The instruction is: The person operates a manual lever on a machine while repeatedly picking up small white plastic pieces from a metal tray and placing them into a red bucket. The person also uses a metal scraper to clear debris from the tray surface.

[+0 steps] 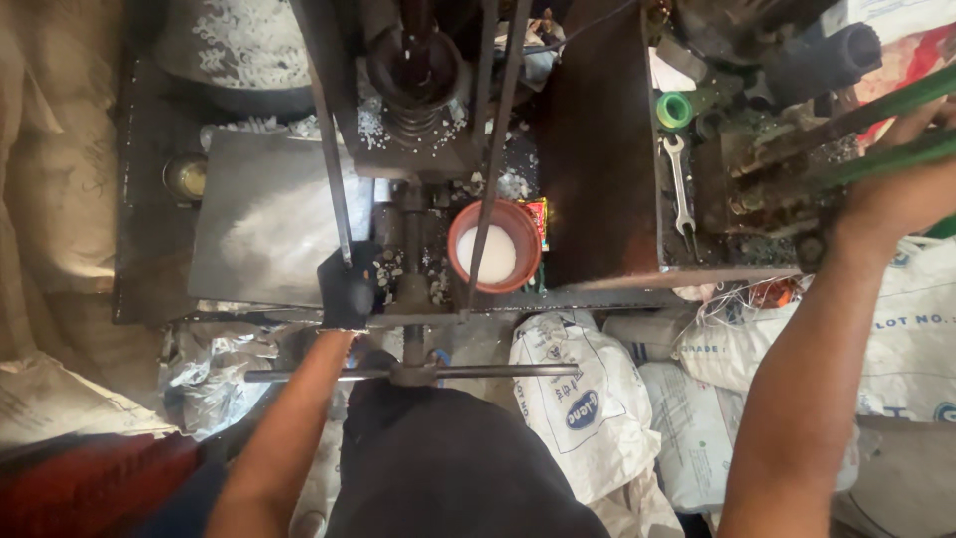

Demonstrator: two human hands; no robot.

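Observation:
My left hand (347, 291) wears a dark glove and grips a dark metal lever bar (332, 159) of a hand-operated moulding machine (413, 70). My right hand (901, 184) reaches far right and is closed around a green rod handle (876, 105). Between my arms, on the machine bed, stands a red-brown bowl (495, 245) holding white powder. A horizontal steel crossbar (498, 372) sits just in front of my lap.
A grey metal plate (264, 219) lies left of the machine. A spanner (680, 184) and a green tape roll (674, 110) rest on the rusty shelf at right. White printed sacks (588, 408) are piled below. White granules are scattered around the spring.

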